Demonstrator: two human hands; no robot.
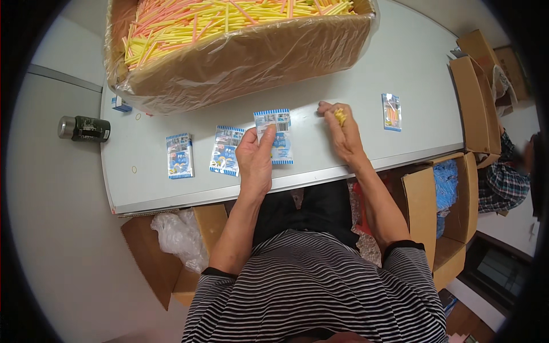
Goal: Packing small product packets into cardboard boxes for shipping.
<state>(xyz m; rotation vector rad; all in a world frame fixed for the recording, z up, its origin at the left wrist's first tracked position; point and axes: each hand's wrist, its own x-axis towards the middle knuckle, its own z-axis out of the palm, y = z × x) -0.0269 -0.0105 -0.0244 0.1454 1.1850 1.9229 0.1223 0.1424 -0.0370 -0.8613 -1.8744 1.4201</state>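
Observation:
My left hand (254,160) pinches a small blue-and-white plastic packet (283,144) between thumb and fingers, held upright over the table. My right hand (347,137) is closed around a little bunch of thin yellow sticks (340,116), whose ends show between the fingers. Beside my left hand lies another blue-and-white packet (223,150), partly covered by the hand. Farther left is a stack of similar packets (179,155). To the right of my right hand, a single packet (392,112) with a see-through part showing pink and yellow rests on the table.
A large plastic-lined carton (246,66) full of yellow and pink sticks stands at the table's far side. At left are a dark flask (84,129) and a small blue box (120,104). Open cartons (420,200) flank me below the table edge. Another person's checkered sleeve (503,183) shows at right.

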